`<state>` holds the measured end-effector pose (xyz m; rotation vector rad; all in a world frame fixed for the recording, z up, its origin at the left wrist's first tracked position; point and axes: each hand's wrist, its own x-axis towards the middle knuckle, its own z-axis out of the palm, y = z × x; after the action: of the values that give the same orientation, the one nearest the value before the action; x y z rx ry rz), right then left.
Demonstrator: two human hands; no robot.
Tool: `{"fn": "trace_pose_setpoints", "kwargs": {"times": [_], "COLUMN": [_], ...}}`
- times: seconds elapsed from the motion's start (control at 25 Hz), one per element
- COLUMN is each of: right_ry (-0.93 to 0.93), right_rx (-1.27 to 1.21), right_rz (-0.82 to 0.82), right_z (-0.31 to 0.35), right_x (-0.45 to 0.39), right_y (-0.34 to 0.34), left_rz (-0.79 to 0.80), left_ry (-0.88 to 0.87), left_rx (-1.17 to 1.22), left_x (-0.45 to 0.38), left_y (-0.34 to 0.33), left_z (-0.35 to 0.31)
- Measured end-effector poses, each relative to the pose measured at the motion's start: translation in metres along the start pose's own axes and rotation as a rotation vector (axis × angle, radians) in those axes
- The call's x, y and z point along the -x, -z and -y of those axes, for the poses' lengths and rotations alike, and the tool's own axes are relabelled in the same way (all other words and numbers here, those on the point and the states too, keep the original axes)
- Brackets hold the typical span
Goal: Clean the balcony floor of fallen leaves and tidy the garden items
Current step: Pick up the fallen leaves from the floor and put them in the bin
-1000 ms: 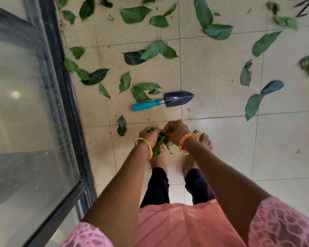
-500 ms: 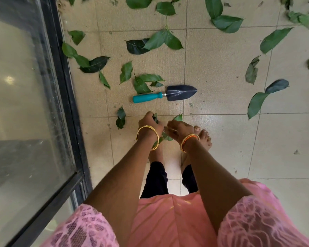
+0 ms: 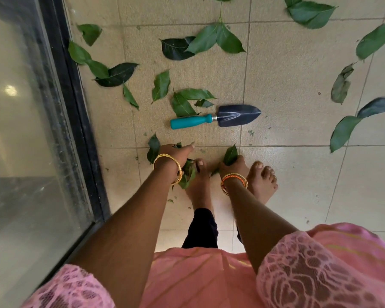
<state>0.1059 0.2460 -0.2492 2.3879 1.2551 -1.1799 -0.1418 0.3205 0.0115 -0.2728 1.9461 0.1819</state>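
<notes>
trowel (image 3: 216,117) lying crosswise, blade rightward (handle left)

Beneath you, a beige tiled floor (image 3: 287,70) carries scattered green leaves (image 3: 161,85) and a hand trowel (image 3: 216,117) with a teal handle, lying flat.

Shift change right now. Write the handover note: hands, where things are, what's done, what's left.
Left hand: closed on a bunch of leaves, low by the feet.
Right hand: closed on a few leaves.
Trowel: flat on the tiled floor ahead of the hands, teal handle toward the glass door, untouched.
Done: some leaves gathered in both hands.
Left: many loose leaves scattered beyond and to both sides of the trowel; trowel not yet put away.
</notes>
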Motion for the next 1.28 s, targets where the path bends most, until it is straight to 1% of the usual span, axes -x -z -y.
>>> {"fn": "trace_pose_setpoints", "kwargs": {"times": [0.04, 0.08, 0.12, 0.16, 0.2, 0.24, 0.28, 0.32, 0.36, 0.4, 0.44, 0.48, 0.56, 0.64, 0.68, 0.76, 0.84, 0.88, 0.96, 1.0, 1.12, 1.16, 1.2, 1.24, 1.28], "right_ry": [0.011, 0.074, -0.027, -0.059, -0.022, -0.004, 0.093, 0.1, 0.193, 0.188, 0.245, 0.263, 0.35, 0.421, 0.423, 0.35, 0.255, 0.279, 0.481, 0.616, 1.091, 1.238, 1.346, 1.397, 1.403], "right_rx": [-0.004, 0.029, -0.081, -0.044, -0.047, 0.002, -0.01, 0.044, 0.048, 0.054, 0.116, 0.167, 0.229, 0.286, 0.282, 0.181, 0.027, 0.049, 0.357, 0.53, 1.125, 1.284, 1.379, 1.4, 1.384], "right_rz": [0.076, 0.002, 0.071, 0.154, 0.272, 0.341, 0.352, 0.373, 0.393, 0.429, 0.443, 0.454, 0.496, 0.574, 0.623, 0.685, 0.742, 0.767, 0.728, 0.697, 0.725, 0.739, 0.731, 0.702, 0.675], "right_z": [-0.025, -0.017, 0.019, 0.069, 0.135, 0.157, 0.18, 0.212, 0.22, 0.219, 0.232, 0.244, 0.268, 0.286, 0.292, 0.297, 0.299, 0.297, 0.283, 0.273, 0.233, 0.219, 0.209, 0.201, 0.197], "right_x": [-0.028, -0.028, -0.009, 0.038, 0.093, 0.125, 0.134, 0.161, 0.16, 0.16, 0.169, 0.173, 0.187, 0.2, 0.206, 0.207, 0.209, 0.209, 0.208, 0.207, 0.211, 0.211, 0.211, 0.211, 0.209], "right_y": [-0.016, -0.015, 0.015, 0.061, 0.112, 0.132, 0.144, 0.167, 0.164, 0.156, 0.163, 0.165, 0.168, 0.17, 0.17, 0.166, 0.157, 0.151, 0.131, 0.119, 0.079, 0.067, 0.056, 0.047, 0.039], "left_rz": [-0.002, -0.005, 0.006, 0.018, 0.037, 0.051, 0.064, 0.072, 0.074, 0.078, 0.08, 0.078, 0.067, 0.081, 0.096, 0.086, 0.011, -0.03, -0.073, -0.09, -0.109, -0.101, -0.096, -0.098, -0.098], "left_ry": [0.033, 0.066, 0.097, 0.123, 0.155, 0.188, 0.213, 0.224, 0.228, 0.229, 0.221, 0.206, 0.15, 0.079, 0.057, 0.021, 0.03, 0.047, 0.089, 0.124, 0.253, 0.275, 0.291, 0.306, 0.313], "left_rx": [0.077, 0.142, 0.186, 0.22, 0.27, 0.326, 0.381, 0.425, 0.449, 0.46, 0.466, 0.456, 0.385, 0.336, 0.326, 0.366, 0.441, 0.476, 0.551, 0.587, 0.658, 0.664, 0.677, 0.692, 0.703], "left_x": [-0.001, 0.0, 0.003, 0.009, 0.014, 0.019, 0.025, 0.03, 0.036, 0.04, 0.043, 0.044, 0.049, 0.054, 0.053, 0.048, 0.038, 0.032, 0.018, 0.012, -0.017, -0.028, -0.039, -0.049, -0.057], "left_y": [0.002, 0.004, 0.006, 0.008, 0.009, 0.011, 0.014, 0.016, 0.02, 0.023, 0.027, 0.03, 0.038, 0.05, 0.054, 0.061, 0.068, 0.072, 0.08, 0.084, 0.093, 0.093, 0.092, 0.09, 0.088], "left_z": [0.001, 0.001, -0.001, -0.004, -0.006, -0.008, -0.011, -0.014, -0.015, -0.016, -0.017, -0.016, -0.016, -0.017, -0.017, -0.011, 0.001, 0.009, 0.033, 0.047, 0.097, 0.112, 0.126, 0.138, 0.148]}}
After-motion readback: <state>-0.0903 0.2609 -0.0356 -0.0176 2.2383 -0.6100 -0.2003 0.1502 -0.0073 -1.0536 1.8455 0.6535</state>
